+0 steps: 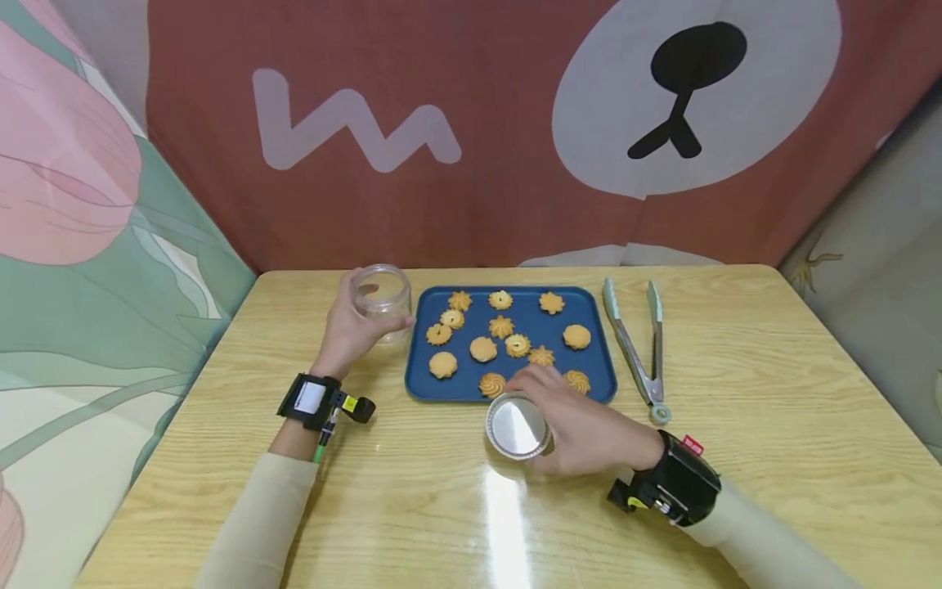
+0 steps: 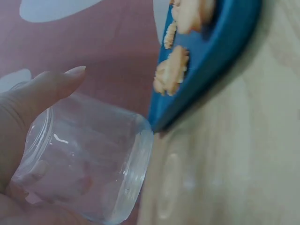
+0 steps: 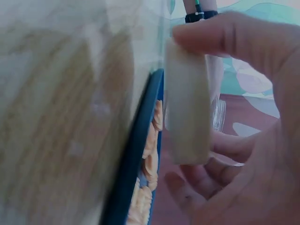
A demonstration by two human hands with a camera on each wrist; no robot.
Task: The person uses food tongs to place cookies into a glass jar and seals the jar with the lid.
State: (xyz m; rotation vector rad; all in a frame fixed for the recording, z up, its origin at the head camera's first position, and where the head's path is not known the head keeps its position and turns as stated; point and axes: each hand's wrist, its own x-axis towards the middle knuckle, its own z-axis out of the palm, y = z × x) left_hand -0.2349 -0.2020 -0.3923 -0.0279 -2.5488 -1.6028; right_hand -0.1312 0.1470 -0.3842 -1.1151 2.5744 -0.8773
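A clear, empty-looking jar [image 1: 383,304] is gripped by the left hand [image 1: 355,327] at the tray's left side; the left wrist view shows the thumb and fingers round the jar [image 2: 93,154]. The right hand [image 1: 581,421] holds a round silver lid [image 1: 518,425] by its edge, near the tray's front edge. In the right wrist view the lid [image 3: 188,103] appears edge-on between thumb and fingers of the right hand [image 3: 262,93]. Between the hands lies a blue tray [image 1: 527,296] with several cookies [image 1: 483,349] spread over it.
Metal tongs [image 1: 637,360] with pale tips lie spread on the wooden table [image 1: 773,393], just right of the tray. Behind the table hangs a brown cloth [image 1: 500,221] with a cartoon face, and a floral cloth [image 1: 66,327] hangs at the left.
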